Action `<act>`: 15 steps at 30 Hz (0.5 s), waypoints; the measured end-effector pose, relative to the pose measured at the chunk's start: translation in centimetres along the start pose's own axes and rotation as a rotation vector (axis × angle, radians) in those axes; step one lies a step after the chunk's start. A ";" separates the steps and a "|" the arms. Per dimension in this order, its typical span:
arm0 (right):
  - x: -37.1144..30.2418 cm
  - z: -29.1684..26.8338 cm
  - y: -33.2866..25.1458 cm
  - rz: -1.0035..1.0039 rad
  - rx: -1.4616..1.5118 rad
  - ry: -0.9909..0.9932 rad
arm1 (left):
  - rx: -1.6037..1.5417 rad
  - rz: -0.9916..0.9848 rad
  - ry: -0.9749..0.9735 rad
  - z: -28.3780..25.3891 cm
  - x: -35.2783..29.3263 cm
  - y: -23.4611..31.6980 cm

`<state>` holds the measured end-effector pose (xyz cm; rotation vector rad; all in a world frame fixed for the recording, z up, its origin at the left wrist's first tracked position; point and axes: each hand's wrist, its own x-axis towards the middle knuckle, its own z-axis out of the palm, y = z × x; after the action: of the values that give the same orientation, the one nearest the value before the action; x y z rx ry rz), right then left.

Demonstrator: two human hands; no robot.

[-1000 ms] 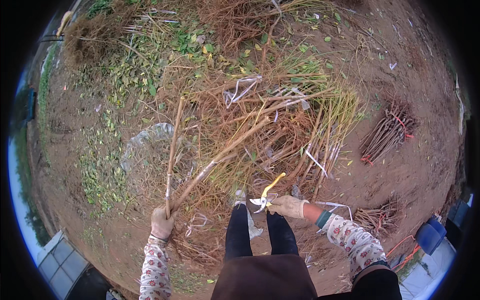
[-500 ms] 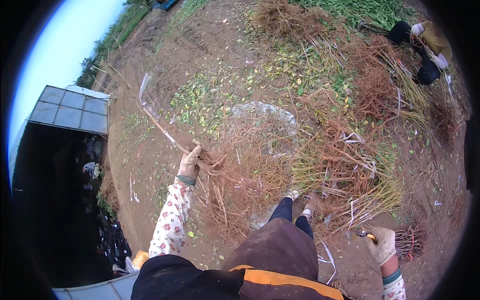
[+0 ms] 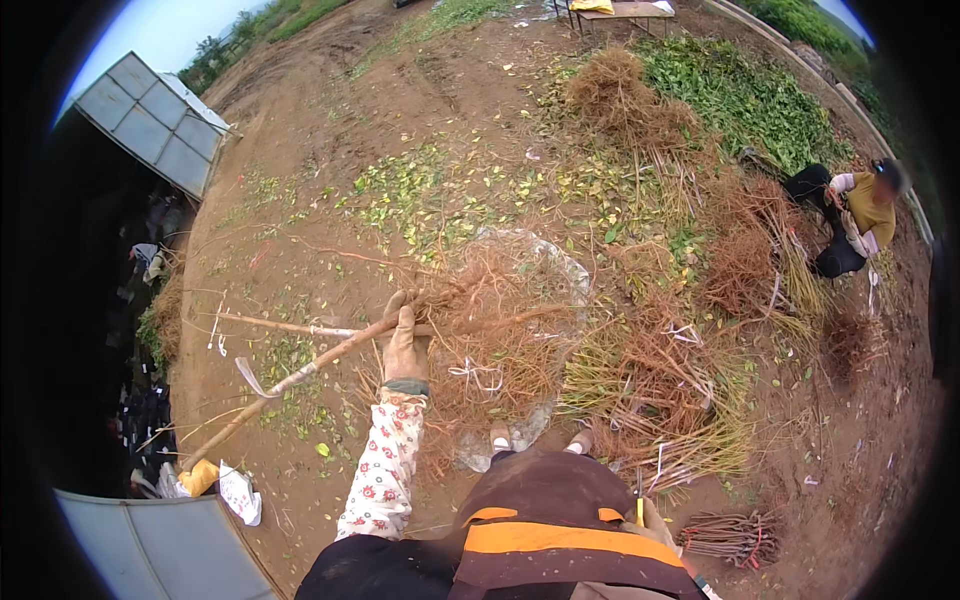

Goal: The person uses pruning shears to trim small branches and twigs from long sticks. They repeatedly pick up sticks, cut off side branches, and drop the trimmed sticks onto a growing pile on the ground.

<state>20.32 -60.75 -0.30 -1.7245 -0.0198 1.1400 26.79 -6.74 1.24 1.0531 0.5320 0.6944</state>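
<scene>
Two woody stems are where I have the left hand [image 3: 403, 335]: its fingers wrap around both near their root ends, the thumb standing up across the thicker stem [image 3: 318, 368]. From my post I see that one slant down to the left, brown and fairly straight, with a pale band partway along it; its far end overlaps a yellow bag [image 3: 199, 477] in my view. The thinner stem [image 3: 275, 323] runs almost level and crosses behind it, with its own whitish band. Reddish, stringy roots [image 3: 480, 290] fan out to the right of the fist, over a ground tangle, and I cannot tell which strands belong to which stem.

As for labels, a translucent strip [image 3: 252, 378] hangs by the thicker stem, and a looped white ribbon [image 3: 476, 375] lies in the tangle; any marks on them are too small for me to read. The white bag [image 3: 240, 495] beside the yellow one may carry print, equally illegible from here.

I have the right hand [image 3: 656, 526] low, partly hidden by the brown apron [image 3: 555, 485], grasping a yellow-handled tool [image 3: 640, 512]. Just beyond lies a bundle of dark stems [image 3: 735, 540]. A co-worker [image 3: 878, 225] sits at the upper right, beside heaped root bundles [image 3: 745, 245].
</scene>
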 end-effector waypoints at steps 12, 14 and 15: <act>15.6 14.1 -20.4 -0.325 -0.439 0.039 | -0.012 0.246 0.077 -6.8 -5.4 4.4; 17.4 18.1 -21.3 -0.379 -0.419 0.058 | 0.047 0.195 0.074 -8.7 -6.1 4.8; 18.3 19.8 -21.6 -0.431 -0.395 0.083 | 0.079 0.176 0.076 -9.7 -6.4 5.1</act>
<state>27.03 -27.04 2.84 -1.9845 -0.5712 0.7754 14.44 -4.08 2.45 1.1598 0.5400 0.8769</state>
